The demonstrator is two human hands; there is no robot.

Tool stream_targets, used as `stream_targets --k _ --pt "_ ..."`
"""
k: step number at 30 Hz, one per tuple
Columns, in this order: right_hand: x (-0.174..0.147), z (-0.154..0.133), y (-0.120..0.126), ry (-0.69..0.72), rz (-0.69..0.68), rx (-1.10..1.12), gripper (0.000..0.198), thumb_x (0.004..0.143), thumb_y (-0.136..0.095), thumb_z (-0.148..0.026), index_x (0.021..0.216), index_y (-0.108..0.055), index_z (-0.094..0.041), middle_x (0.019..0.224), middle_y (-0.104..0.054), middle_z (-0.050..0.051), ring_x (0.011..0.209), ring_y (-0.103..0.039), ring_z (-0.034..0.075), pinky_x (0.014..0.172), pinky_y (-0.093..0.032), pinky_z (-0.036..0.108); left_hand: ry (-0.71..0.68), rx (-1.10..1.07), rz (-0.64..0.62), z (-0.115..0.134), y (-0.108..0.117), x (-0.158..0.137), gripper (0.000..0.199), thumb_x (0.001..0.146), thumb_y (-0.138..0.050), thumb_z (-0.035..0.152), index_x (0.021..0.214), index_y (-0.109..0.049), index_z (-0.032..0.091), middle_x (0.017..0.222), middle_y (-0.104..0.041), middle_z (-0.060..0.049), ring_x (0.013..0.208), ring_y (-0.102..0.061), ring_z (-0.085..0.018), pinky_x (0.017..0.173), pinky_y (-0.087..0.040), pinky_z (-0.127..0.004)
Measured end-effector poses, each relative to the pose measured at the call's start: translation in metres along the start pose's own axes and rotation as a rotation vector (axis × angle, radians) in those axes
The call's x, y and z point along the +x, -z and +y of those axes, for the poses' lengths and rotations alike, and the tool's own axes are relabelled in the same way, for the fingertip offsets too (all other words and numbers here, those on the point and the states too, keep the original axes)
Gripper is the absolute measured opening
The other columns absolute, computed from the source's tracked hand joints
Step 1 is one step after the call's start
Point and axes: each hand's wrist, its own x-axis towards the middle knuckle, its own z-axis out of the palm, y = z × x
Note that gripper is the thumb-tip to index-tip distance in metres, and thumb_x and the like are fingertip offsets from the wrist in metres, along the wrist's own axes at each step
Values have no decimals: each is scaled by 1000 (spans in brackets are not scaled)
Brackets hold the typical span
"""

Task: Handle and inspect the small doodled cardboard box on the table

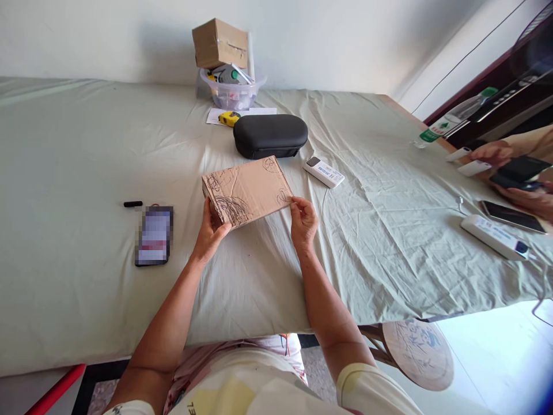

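A flat brown cardboard box [254, 187] with dark pen scribbles at its corners sits in front of me, slightly tilted, over the green cloth. My left hand [210, 233] grips its near left corner, thumb along the front edge and fingers against the left side. At the near right corner, my right hand [304, 222] pinches the box between thumb and fingers. Just behind the box lies a black zipped case [271, 135]. A white rectangular device [324, 172] with a dark end rests to the right of it.
Left are a phone [154, 236] and a small black stick [133, 204]. At the back, a plastic basket [233, 95] stands under a carton [220, 43], near a yellow tape measure [228, 119]. Rightward are a bottle [449, 121], another white device [495, 237] and another person's hands [492, 153] holding a dark object.
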Motion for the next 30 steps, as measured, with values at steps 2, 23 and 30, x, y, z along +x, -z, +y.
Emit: stream_targets --k 2,23,30 --pt "-2 1 -3 -44 17 32 26 96 -67 -48 105 -73 -24 98 -73 2 85 -69 15 78 -59 30 -28 80 59 -1 -1 -1 95 91 -69 65 168 -31 24 174 -39 -13 165 -34 -33 138 -26 -50" --pt "-9 20 -8 -96 -320 -263 24 89 -54 -32 108 -67 -23 101 -74 8 92 -68 23 86 -56 39 -49 742 202 -28 6 0 97 84 -78 25 167 -29 18 170 -44 -22 151 -53 -38 129 -39 -57" --pt "-10 23 -7 -33 -490 -578 11 83 -52 -25 89 -61 -23 95 -71 11 89 -64 27 86 -52 42 36 928 225 -27 5 -2 85 85 -79 19 160 -41 16 164 -51 -24 153 -50 -41 129 -30 -69"
